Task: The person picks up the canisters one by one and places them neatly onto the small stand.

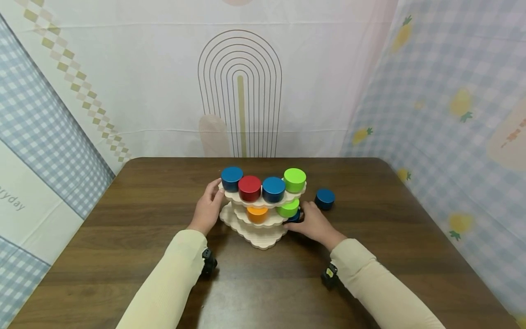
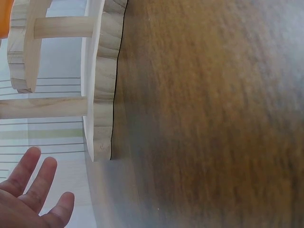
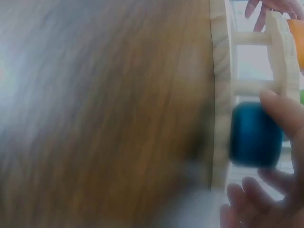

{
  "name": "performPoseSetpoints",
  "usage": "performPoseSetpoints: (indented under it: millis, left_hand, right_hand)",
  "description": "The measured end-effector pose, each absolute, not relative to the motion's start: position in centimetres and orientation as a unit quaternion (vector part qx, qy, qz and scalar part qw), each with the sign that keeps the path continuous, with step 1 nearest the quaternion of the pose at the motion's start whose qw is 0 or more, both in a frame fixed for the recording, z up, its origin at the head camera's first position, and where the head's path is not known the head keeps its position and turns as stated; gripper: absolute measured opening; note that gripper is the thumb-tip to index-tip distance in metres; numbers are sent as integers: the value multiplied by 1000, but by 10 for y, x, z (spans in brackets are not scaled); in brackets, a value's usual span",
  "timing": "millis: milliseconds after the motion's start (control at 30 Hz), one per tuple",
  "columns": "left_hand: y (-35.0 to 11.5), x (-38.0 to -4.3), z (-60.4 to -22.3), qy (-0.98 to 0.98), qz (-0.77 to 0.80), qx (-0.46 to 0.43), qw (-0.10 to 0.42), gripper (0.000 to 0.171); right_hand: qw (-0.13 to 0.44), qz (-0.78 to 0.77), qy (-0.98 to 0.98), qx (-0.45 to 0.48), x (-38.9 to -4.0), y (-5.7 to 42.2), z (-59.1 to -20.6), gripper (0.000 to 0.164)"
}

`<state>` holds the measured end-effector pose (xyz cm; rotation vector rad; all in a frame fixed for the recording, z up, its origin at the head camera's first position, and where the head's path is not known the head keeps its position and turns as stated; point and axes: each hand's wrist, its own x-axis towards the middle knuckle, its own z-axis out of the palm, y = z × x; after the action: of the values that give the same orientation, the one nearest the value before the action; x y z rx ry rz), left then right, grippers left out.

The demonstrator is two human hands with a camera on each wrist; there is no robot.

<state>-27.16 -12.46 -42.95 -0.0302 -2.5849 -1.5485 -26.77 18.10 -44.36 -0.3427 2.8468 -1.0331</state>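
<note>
A wooden three-tier stand (image 1: 263, 238) with scalloped edges stands before me. My left hand (image 1: 207, 209) holds the left edge of its top tier, thumb and forefinger at the rim; the other fingers (image 2: 42, 183) spread free in the left wrist view. My right hand (image 1: 314, 223) pinches a blue cylinder block (image 3: 256, 135) between thumb and fingers, at the bottom tier's right side. On the top tier sit a blue block (image 1: 232, 178), a red block (image 1: 249, 188), another blue block (image 1: 273, 189) and a green block (image 1: 294, 180). The middle tier bears an orange block (image 1: 257, 214) and a green block (image 1: 289, 209).
One more blue block (image 1: 325, 199) lies on the brown wooden table (image 1: 263, 292), right of the stand. Patterned cloth (image 1: 164, 82) hangs behind the table and along both sides. Each wrist wears a small black camera, such as the right one (image 1: 329, 275).
</note>
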Motion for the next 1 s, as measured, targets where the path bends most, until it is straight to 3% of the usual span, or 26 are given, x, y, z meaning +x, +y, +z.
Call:
performPoseSetpoints:
  millis: [400, 800, 1000]
  left_hand:
    - [-125, -271, -429, -859, -509, -7, 56, 50]
    - [-125, -271, -428, -858, -510, -9, 59, 49]
    - [-125, -272, -429, -860, -507, -9, 60, 49]
  right_hand:
    - [21, -277, 952, -128, -263, 205, -430, 76]
    - [-73, -200, 967, -142, -267, 222, -428, 66]
    - [-98, -179, 968, -146, -273, 232, -432, 70]
